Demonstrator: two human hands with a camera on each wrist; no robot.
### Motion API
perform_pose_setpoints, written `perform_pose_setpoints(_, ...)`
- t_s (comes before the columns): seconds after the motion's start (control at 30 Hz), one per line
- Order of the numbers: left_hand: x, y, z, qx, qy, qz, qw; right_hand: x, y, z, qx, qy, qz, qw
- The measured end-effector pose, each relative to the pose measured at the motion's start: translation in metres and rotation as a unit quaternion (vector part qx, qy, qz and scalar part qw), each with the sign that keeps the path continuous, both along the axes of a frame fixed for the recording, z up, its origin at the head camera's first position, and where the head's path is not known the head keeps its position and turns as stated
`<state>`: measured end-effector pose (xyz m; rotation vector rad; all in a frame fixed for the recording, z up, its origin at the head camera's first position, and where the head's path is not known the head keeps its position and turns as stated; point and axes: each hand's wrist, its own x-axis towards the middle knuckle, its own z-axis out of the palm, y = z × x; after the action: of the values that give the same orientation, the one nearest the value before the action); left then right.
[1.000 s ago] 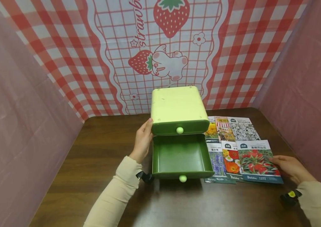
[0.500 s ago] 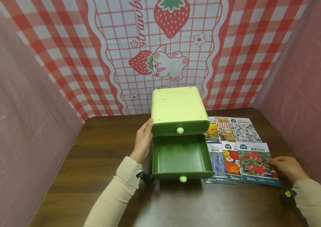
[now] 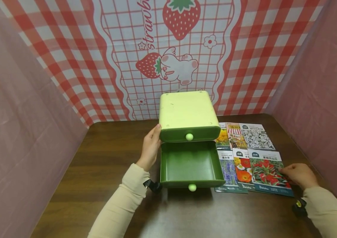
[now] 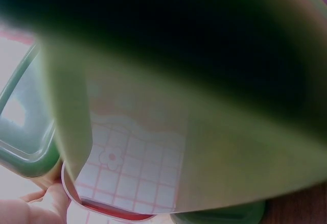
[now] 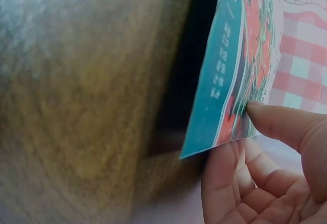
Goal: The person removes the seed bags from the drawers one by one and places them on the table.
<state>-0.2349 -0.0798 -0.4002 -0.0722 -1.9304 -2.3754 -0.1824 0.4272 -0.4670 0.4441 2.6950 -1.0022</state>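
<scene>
A small two-drawer cabinet [image 3: 187,110] with a pale yellow-green shell and dark green drawers stands on the table. Its lower drawer [image 3: 189,162] is pulled out and looks empty; the upper one is closed. My left hand [image 3: 150,148] holds the cabinet's left side, thumb near the top front corner, other fingers mostly hidden. At the right, my right hand [image 3: 301,175] pinches the lower right edge of a seed packet [image 3: 268,170] with red flowers, thumb on its face in the right wrist view. This packet overlaps the orange poppy packet [image 3: 244,170] on its left.
Beside the cabinet lie a lavender packet [image 3: 228,172], a white-flower packet [image 3: 258,137], a shop-picture packet [image 3: 237,135] and a yellow-flower packet [image 3: 222,137]. A checked strawberry cloth [image 3: 103,66] hangs behind the wooden table [image 3: 103,158]; pink cloth flanks both sides.
The right hand has brought the red-flower packet slightly left and toward the table's near side, lower over the other packets. The left hand and the cabinet have stayed put.
</scene>
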Motion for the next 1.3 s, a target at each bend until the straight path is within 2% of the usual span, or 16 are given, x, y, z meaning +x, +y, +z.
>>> perform_pose_setpoints(0.5,0.0,-0.001,0.001,-0.002,-0.004,-0.002,1.0,-0.002,-0.001,0.004,0.043,-0.012,0.005,0.999)
perform_pose_setpoints(0.63,0.0,-0.001,0.001,-0.006,-0.004,-0.001,1.0,-0.004,-0.001,0.009,0.052,0.013,0.01,0.998)
perform_pose_setpoints(0.73,0.0,-0.001,0.001,-0.006,-0.004,-0.002,1.0,-0.005,-0.01,0.015,0.063,0.054,0.008,0.997)
perform_pose_setpoints(0.8,0.0,-0.001,0.001,-0.005,-0.001,-0.004,1.0,-0.006,-0.022,0.019,0.04,0.085,0.004,0.996)
perform_pose_setpoints(0.87,0.0,-0.001,0.001,-0.005,-0.001,-0.004,1.0,-0.008,-0.037,0.023,-0.008,0.109,0.003,0.994)
perform_pose_setpoints(0.93,0.0,-0.001,0.001,-0.007,-0.002,-0.003,1.0,-0.01,-0.054,0.029,-0.069,0.109,0.004,0.992)
perform_pose_setpoints(1.0,0.0,-0.001,0.001,-0.008,-0.002,-0.003,1.0,-0.01,-0.07,0.037,-0.103,0.107,0.014,0.989)
perform_pose_setpoints(1.13,0.0,-0.001,0.001,-0.005,-0.002,-0.001,1.0,-0.007,-0.102,0.055,-0.114,0.117,0.049,0.985)
perform_pose_setpoints(1.3,-0.001,-0.001,0.0,-0.005,-0.001,-0.001,1.0,0.003,-0.138,0.073,-0.145,0.154,0.092,0.973)
